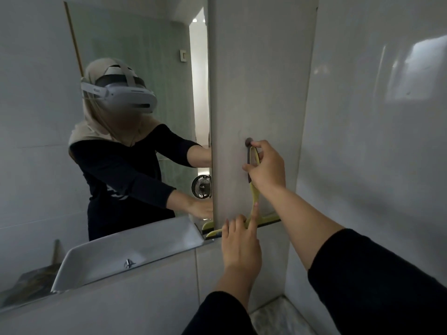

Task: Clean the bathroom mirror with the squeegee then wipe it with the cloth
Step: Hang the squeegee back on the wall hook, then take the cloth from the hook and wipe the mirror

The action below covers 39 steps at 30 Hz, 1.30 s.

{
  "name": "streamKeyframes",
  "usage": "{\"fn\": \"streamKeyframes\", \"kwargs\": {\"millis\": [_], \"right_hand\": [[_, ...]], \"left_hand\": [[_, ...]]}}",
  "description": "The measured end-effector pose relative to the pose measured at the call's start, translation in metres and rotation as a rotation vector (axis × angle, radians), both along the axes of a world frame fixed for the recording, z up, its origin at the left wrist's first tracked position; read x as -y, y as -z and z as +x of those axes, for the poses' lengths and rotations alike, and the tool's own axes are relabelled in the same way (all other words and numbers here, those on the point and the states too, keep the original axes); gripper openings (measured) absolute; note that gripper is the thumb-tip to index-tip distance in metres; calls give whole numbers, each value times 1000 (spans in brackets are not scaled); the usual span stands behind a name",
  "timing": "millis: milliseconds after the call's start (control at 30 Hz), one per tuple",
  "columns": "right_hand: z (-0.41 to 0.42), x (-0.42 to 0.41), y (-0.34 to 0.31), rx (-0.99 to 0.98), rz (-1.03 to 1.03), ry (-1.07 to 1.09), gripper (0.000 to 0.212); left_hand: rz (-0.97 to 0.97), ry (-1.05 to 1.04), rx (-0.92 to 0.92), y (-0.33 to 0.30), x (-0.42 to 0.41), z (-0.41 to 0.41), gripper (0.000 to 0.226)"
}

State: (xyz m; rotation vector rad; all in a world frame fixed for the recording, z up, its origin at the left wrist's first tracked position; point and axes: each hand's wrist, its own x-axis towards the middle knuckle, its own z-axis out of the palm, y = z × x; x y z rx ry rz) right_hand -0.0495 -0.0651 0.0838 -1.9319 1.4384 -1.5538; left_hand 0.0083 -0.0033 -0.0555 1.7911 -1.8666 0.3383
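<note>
Right hand [266,166] pinches looped handle of yellow T-shaped squeegee [267,219].

Both arms, in dark sleeves, reach forward. The right hand [266,165] comes in from 4 o'clock, thumb and curled fingers pinching the top of the squeegee [254,195] handle. The left hand [239,245] rises from 6 o'clock, its back to the camera, index finger straight and touching the handle lower down

Glossy tiles [375,189], plastic squeegee [254,193]
Wall tiles smooth & shiny; squeegee yellow plastic w/ dark rubbery edge; sleeve [377,274] matt black cloth.
</note>
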Motion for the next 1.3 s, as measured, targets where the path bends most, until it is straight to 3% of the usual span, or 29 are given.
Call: {"fn": "streamKeyframes", "kwargs": {"millis": [100,233,367,533,933,1167,1300], "right_hand": [[-1,-6,0,-100,44,18,60],[-2,-31,-1,-310,64,91,74],[9,-67,-3,-496,93,78,61],[48,-118,-8,-635,148,-108,39],[222,-237,-15,-620,127,-664,34],[316,-289,1,-587,83,-934,35],[365,-310,6,-490,39,-1012,41]], "left_hand": [[91,11,-50,-10,-2,3,85],[46,90,-59,-25,-20,20,66],[50,56,-70,-47,-50,55,46],[66,-93,-25,-74,-104,116,32],[-61,-589,-141,-109,-269,283,29],[-339,-885,-271,-90,-336,360,34],[-414,-915,-380,-76,-354,399,42]]}}
